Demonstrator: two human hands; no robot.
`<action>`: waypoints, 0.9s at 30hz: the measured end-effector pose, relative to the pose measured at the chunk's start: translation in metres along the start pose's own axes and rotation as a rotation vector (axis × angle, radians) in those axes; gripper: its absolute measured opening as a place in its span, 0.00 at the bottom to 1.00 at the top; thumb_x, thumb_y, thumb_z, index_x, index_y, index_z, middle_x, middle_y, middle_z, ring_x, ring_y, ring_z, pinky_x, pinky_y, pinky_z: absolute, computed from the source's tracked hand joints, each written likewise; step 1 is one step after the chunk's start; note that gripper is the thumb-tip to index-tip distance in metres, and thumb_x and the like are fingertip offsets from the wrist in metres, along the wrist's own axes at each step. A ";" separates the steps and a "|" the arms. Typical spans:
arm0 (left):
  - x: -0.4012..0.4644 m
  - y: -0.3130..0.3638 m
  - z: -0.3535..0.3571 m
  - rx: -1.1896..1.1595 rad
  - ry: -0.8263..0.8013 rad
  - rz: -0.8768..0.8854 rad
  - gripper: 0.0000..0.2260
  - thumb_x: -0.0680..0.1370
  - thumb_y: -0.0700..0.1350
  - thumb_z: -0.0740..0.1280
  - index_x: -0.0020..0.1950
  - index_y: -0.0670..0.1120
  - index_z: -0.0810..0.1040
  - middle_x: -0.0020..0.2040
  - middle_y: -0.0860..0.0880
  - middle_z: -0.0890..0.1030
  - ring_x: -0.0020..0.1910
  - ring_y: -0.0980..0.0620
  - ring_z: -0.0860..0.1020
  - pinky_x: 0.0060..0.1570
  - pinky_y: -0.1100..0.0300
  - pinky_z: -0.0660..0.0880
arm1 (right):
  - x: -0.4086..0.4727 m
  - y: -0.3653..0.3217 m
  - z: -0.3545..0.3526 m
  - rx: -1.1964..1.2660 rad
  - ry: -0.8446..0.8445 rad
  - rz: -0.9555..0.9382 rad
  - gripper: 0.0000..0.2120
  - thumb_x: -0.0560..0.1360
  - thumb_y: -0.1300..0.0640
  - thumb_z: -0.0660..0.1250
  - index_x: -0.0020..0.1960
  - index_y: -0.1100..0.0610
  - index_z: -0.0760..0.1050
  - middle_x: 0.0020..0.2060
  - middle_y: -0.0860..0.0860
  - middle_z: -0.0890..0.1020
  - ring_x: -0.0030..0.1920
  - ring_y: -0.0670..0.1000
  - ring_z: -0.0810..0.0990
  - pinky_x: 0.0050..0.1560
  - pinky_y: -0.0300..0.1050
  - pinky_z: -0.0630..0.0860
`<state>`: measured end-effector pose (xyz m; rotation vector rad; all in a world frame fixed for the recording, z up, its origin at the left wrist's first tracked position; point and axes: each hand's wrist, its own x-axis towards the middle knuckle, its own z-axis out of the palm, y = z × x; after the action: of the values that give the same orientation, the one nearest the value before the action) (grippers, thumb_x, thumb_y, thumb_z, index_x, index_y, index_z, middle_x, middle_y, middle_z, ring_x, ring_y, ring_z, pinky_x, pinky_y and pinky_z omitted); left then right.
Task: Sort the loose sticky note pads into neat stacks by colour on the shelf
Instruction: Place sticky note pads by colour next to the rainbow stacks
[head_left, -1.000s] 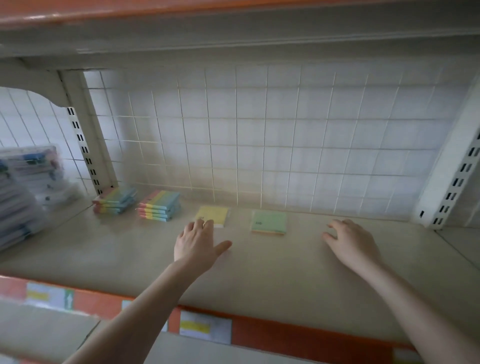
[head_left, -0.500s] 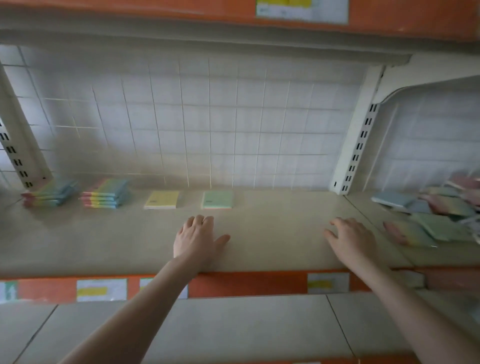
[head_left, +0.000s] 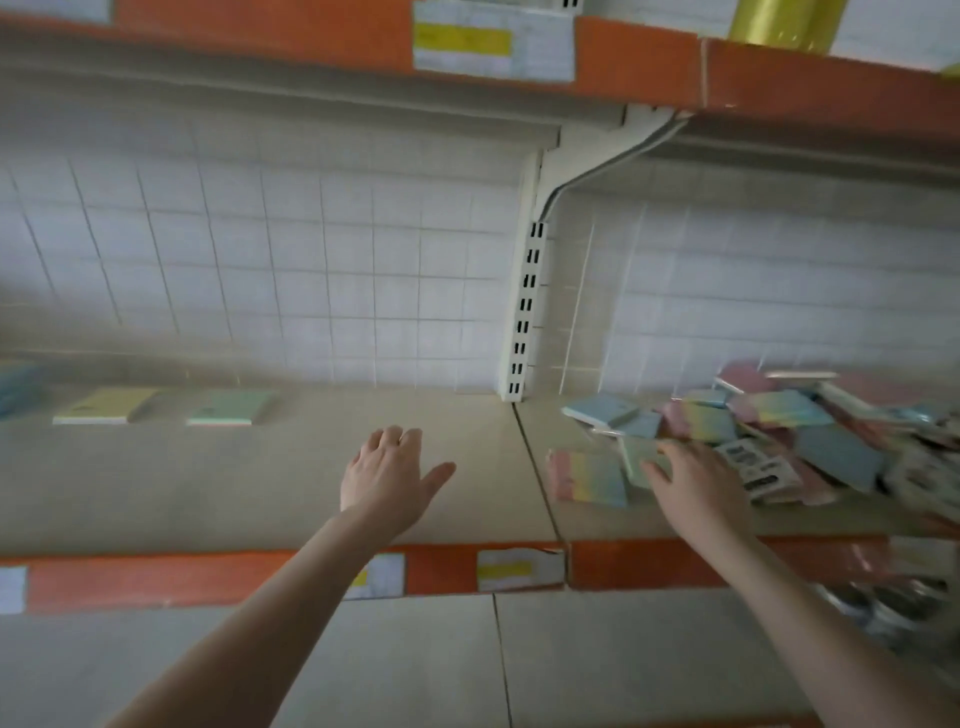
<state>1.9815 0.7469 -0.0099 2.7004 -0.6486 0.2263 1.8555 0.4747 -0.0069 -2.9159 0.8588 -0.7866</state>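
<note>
Nearest, both forearms reach over the shelf's orange edge (head_left: 156, 577). The left hand (head_left: 387, 480) hovers flat over bare shelf, fingers straight and thumb out, holding nothing; it looks parked there, ready to take whatever comes across. The right hand (head_left: 698, 486) has its fingers spread and reaching onto a pale green pad (head_left: 641, 460) at the near edge of the loose pile (head_left: 779, 426), touching or just above it, not yet closed round anything; probably picking the next pad to sort. Just left of it lies a rainbow pad (head_left: 587, 478). Farther back on the left bay, a yellow pad (head_left: 104, 405) and a green pad (head_left: 228, 408) lie side by side, apart, likely the seeds of colour stacks. The upright (head_left: 524, 312) divides sorted from unsorted
</note>
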 end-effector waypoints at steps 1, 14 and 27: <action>0.002 0.020 0.007 -0.012 -0.006 0.004 0.27 0.78 0.62 0.56 0.72 0.46 0.64 0.71 0.47 0.66 0.72 0.47 0.61 0.67 0.53 0.61 | 0.004 0.018 -0.001 0.010 0.000 0.008 0.15 0.78 0.49 0.61 0.58 0.57 0.76 0.53 0.57 0.79 0.53 0.58 0.78 0.48 0.47 0.72; 0.026 0.127 0.044 -0.035 -0.150 0.069 0.32 0.77 0.63 0.59 0.76 0.48 0.59 0.75 0.49 0.61 0.74 0.49 0.58 0.69 0.52 0.59 | 0.031 0.101 0.005 0.138 -0.029 -0.053 0.14 0.78 0.49 0.61 0.58 0.57 0.76 0.50 0.54 0.80 0.49 0.53 0.75 0.37 0.43 0.63; 0.060 0.131 0.057 -0.132 -0.405 0.174 0.35 0.73 0.58 0.69 0.75 0.47 0.62 0.71 0.47 0.68 0.70 0.48 0.64 0.67 0.54 0.62 | 0.057 0.088 0.012 0.188 -0.464 -0.241 0.32 0.71 0.36 0.65 0.71 0.49 0.65 0.67 0.48 0.72 0.65 0.51 0.70 0.63 0.49 0.68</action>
<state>1.9773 0.5923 -0.0092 2.5791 -0.9768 -0.3202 1.8577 0.3698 -0.0027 -2.8721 0.3768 -0.1569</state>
